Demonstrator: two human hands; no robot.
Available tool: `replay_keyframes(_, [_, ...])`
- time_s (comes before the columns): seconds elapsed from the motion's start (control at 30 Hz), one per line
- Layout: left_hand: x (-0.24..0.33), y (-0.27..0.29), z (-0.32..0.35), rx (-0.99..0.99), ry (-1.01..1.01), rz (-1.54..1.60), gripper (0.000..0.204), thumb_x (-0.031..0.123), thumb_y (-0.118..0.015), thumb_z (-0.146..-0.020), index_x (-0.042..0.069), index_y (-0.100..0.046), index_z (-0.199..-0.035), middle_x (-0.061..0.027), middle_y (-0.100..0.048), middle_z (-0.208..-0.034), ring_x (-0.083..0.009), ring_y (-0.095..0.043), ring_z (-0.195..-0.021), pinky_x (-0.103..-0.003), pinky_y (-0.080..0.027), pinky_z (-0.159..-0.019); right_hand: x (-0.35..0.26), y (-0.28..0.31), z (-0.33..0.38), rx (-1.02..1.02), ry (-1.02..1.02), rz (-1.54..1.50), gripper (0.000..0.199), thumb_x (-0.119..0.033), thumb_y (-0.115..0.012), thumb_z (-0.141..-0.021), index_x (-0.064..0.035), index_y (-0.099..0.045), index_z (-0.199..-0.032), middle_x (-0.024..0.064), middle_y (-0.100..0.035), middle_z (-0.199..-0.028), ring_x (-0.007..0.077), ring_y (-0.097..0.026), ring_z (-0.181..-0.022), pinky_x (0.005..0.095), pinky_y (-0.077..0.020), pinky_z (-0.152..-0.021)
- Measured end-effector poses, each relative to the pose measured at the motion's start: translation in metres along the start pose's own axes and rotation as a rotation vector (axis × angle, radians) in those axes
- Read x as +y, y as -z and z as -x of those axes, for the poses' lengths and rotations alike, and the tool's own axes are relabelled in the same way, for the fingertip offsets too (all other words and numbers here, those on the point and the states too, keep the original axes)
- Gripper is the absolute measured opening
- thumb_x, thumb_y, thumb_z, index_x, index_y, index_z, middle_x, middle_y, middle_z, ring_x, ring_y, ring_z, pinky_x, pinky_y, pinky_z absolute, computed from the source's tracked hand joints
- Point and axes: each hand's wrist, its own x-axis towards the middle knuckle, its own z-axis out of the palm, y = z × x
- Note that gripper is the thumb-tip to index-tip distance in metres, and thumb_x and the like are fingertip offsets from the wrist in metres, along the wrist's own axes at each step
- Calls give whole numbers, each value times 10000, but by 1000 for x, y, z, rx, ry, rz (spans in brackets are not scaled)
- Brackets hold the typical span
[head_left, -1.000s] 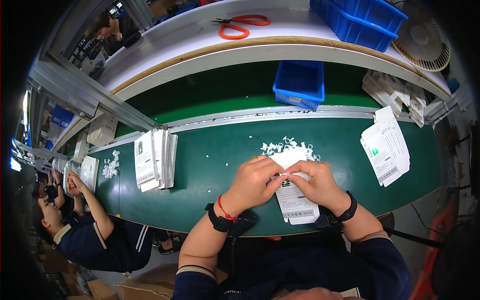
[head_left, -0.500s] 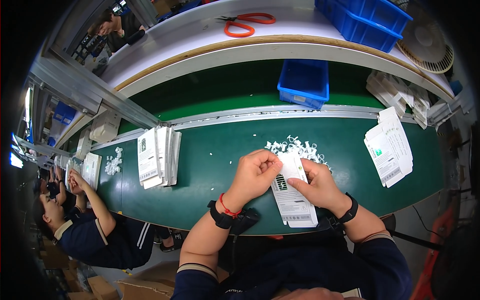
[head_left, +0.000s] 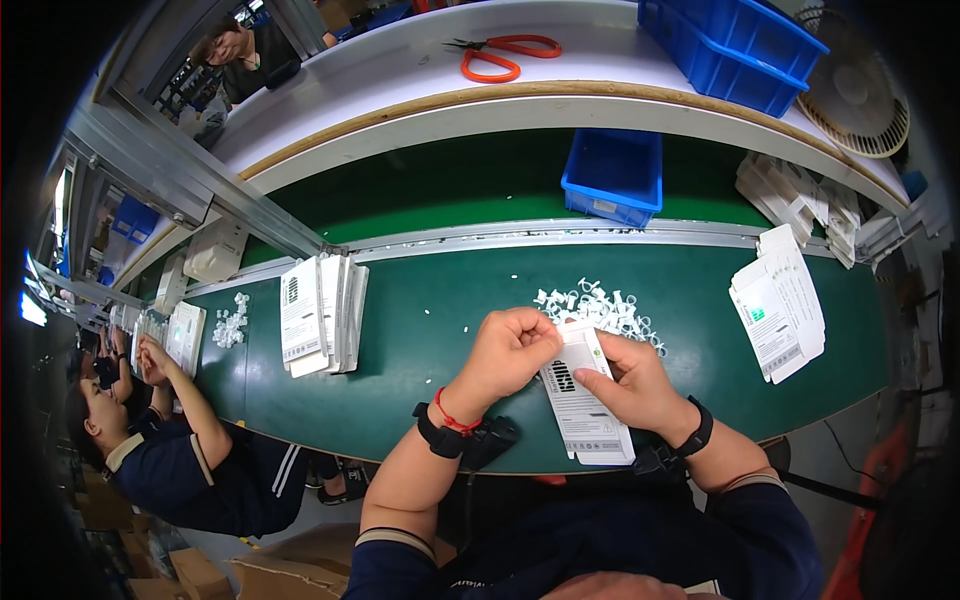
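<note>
A flat white carton (head_left: 590, 425) with dark print stands tilted at the near edge of the green bench, its top end away from me. My right hand (head_left: 635, 385) grips it along the right side, thumb across the front. At the top end my left hand (head_left: 510, 350) is closed, thumb and fingertips pinched at the carton's upper left corner; anything small between them is hidden. Just beyond both hands lies a loose heap of small white plastic pieces with loops (head_left: 605, 308).
Carton stacks lie on the bench at left (head_left: 325, 315) and right (head_left: 780, 310). A blue bin (head_left: 612, 180) sits beyond the metal rail. Overhead, the shelf holds red-handled snips (head_left: 495, 58) and blue bins (head_left: 740, 55). A co-worker (head_left: 180, 440) sits at left.
The view has shifted slightly, so the bench appears a little lower. Both hands keep their hold at the carton, with the left fingertips still at its top end.
</note>
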Motion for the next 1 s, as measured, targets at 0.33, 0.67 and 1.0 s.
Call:
replay_keyframes(0.33, [7,-22,15,321,-500,-535,93,93,-662,-707,23,-604,-687,-89,-537,-633,-180,-515,-522,-293,-407,-480,-3,-6,5,-25,118,325,452,-48,-614,-807,71,-508,-1229,219,-600,-1129,263,-610,-1023,326,-458,-878])
replay_keyframes(0.67, [-1,-19,15,184,-292,-250,75,64,-629,-792,7,-608,-748,-5,-539,-723,-42,-451,-581,-202,-363,-506,-10,-3,3,-55,16,-18,365,-55,-598,-852,79,-536,-1186,151,-537,-1186,177,-567,-1005,268,-484,-820])
replay_keyframes(1.0, [7,-13,12,-137,-302,-250,53,59,-629,-791,11,-611,-776,-8,-520,-709,-59,-453,-588,-214,-358,-506,3,8,2,162,-194,-342,90,79,-585,-829,51,-615,-909,86,-660,-795,114,-632,-709,223,-515,-669])
